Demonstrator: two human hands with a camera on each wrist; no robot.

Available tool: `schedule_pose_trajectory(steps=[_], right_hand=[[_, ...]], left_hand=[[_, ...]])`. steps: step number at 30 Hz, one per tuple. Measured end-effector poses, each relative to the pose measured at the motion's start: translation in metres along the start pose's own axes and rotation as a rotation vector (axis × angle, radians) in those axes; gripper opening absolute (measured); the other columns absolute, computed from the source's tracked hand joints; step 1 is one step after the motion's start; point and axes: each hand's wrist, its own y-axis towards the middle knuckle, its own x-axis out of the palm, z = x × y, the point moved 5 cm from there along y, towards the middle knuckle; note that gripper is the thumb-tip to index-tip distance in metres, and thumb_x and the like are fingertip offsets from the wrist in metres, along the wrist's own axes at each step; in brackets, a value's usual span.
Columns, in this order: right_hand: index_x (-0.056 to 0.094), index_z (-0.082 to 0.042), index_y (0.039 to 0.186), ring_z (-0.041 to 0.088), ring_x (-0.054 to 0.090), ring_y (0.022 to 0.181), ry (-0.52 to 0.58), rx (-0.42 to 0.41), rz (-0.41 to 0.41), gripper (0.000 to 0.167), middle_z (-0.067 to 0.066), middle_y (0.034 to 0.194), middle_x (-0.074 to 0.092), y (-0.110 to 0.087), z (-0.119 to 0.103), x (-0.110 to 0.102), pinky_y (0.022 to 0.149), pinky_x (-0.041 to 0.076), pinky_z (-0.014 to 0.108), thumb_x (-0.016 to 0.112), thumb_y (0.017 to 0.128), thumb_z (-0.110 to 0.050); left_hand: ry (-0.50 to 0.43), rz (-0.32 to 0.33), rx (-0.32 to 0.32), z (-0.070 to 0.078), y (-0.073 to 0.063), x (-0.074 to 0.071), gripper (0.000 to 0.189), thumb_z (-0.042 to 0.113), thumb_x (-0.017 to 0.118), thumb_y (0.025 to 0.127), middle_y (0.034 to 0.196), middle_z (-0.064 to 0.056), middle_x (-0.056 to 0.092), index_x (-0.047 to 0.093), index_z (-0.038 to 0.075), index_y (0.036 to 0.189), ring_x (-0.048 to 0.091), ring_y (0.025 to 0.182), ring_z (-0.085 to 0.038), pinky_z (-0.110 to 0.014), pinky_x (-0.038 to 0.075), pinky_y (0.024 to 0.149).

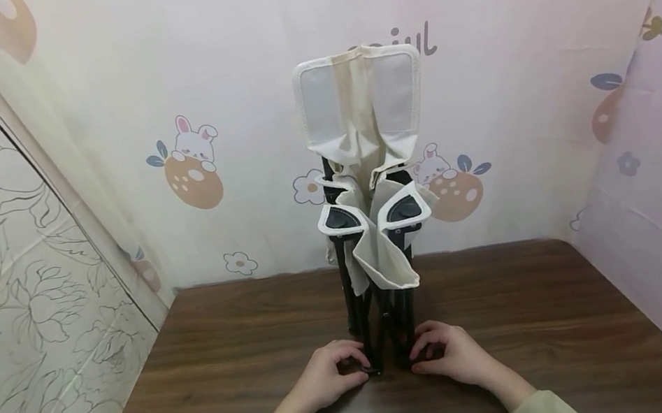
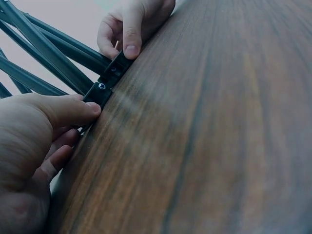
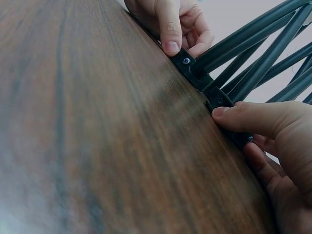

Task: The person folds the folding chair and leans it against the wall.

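A folding chair [image 1: 381,242] with cream fabric and black tube legs stands upright and partly folded on the wooden table [image 1: 218,349]. My left hand [image 1: 333,374] pinches the black foot of its left front leg, thumb in front. At the right front leg, my right hand [image 1: 451,355] grips the other foot the same way. Close up in the left wrist view, a black plastic foot [image 2: 99,92] with a screw lies under my left thumb. The right wrist view shows the other foot [image 3: 220,101] between thumb and fingers, with crossed legs [image 3: 268,53] rising behind.
A pale curtain [image 1: 247,105] with rabbit and fruit prints hangs right behind the table's back edge. On the left stands a panel with line-drawn flowers [image 1: 7,294]; a pale lilac sheet [image 1: 656,217] closes the right side.
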Motion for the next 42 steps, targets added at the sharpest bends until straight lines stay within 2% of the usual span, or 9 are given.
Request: schedule_pose_trajectory(steps=[5, 13, 19, 25, 32, 37, 42], right_hand=[[0.083, -0.023, 0.096, 0.011, 0.071, 0.089, 0.005, 0.004, 0.005, 0.018, 0.012, 0.126, 0.072, 0.000, -0.001, -0.002, 0.075, 0.058, 0.028, 0.097, 0.084, -0.021], [0.084, -0.031, 0.094, 0.016, 0.071, 0.112, -0.077, 0.002, 0.021, 0.016, 0.004, 0.123, 0.076, 0.000, -0.001, -0.003, 0.091, 0.058, 0.030, 0.097, 0.085, -0.027], [0.085, -0.030, 0.094, 0.020, 0.072, 0.113, -0.076, 0.002, 0.031, 0.016, 0.003, 0.123, 0.076, 0.002, -0.007, -0.003, 0.093, 0.058, 0.030, 0.097, 0.084, -0.027], [0.085, -0.029, 0.094, 0.021, 0.071, 0.112, -0.064, -0.001, 0.037, 0.015, 0.003, 0.123, 0.076, 0.004, -0.010, -0.004, 0.092, 0.058, 0.030, 0.097, 0.085, -0.026], [0.085, -0.028, 0.094, 0.020, 0.073, 0.108, -0.041, 0.031, 0.027, 0.014, 0.007, 0.125, 0.075, 0.004, -0.003, -0.001, 0.089, 0.059, 0.032, 0.096, 0.086, -0.026], [0.084, -0.033, 0.094, 0.025, 0.071, 0.118, -0.088, 0.059, 0.009, 0.014, 0.003, 0.128, 0.075, 0.007, 0.006, 0.002, 0.096, 0.057, 0.037, 0.095, 0.086, -0.031], [0.084, -0.033, 0.095, 0.030, 0.071, 0.119, -0.077, 0.052, -0.008, 0.013, 0.005, 0.129, 0.075, 0.013, 0.007, -0.001, 0.097, 0.058, 0.038, 0.095, 0.087, -0.030]], left_hand=[[-0.003, -0.001, -0.002, 0.001, 0.001, 0.000, 0.016, 0.013, 0.088, 0.093, 0.136, 0.000, 0.075, 0.082, 0.024, 0.102, 0.067, 0.128, -0.019, -0.032, 0.056, 0.100], [-0.003, 0.004, 0.009, 0.004, 0.000, -0.001, 0.015, 0.016, 0.087, 0.094, 0.135, 0.001, 0.075, 0.082, 0.026, 0.103, 0.067, 0.128, -0.020, -0.035, 0.055, 0.102], [-0.003, 0.005, -0.008, 0.002, 0.001, -0.002, 0.016, 0.015, 0.087, 0.094, 0.135, 0.003, 0.075, 0.082, 0.027, 0.103, 0.068, 0.126, -0.016, -0.035, 0.055, 0.102], [-0.009, 0.028, 0.004, 0.003, 0.002, -0.004, 0.015, 0.015, 0.088, 0.094, 0.134, 0.001, 0.076, 0.082, 0.025, 0.103, 0.069, 0.121, -0.016, -0.035, 0.055, 0.100], [0.001, 0.027, -0.016, -0.001, 0.002, -0.001, 0.015, 0.019, 0.087, 0.095, 0.134, 0.004, 0.075, 0.082, 0.030, 0.103, 0.068, 0.130, -0.021, -0.047, 0.052, 0.113], [-0.015, 0.020, -0.038, -0.003, 0.004, -0.002, 0.014, 0.018, 0.088, 0.094, 0.134, 0.003, 0.075, 0.082, 0.028, 0.102, 0.067, 0.131, -0.023, -0.051, 0.050, 0.115], [-0.005, 0.018, -0.035, -0.005, 0.010, -0.005, 0.014, 0.017, 0.088, 0.094, 0.134, 0.002, 0.076, 0.083, 0.027, 0.102, 0.067, 0.132, -0.024, -0.054, 0.049, 0.115]])
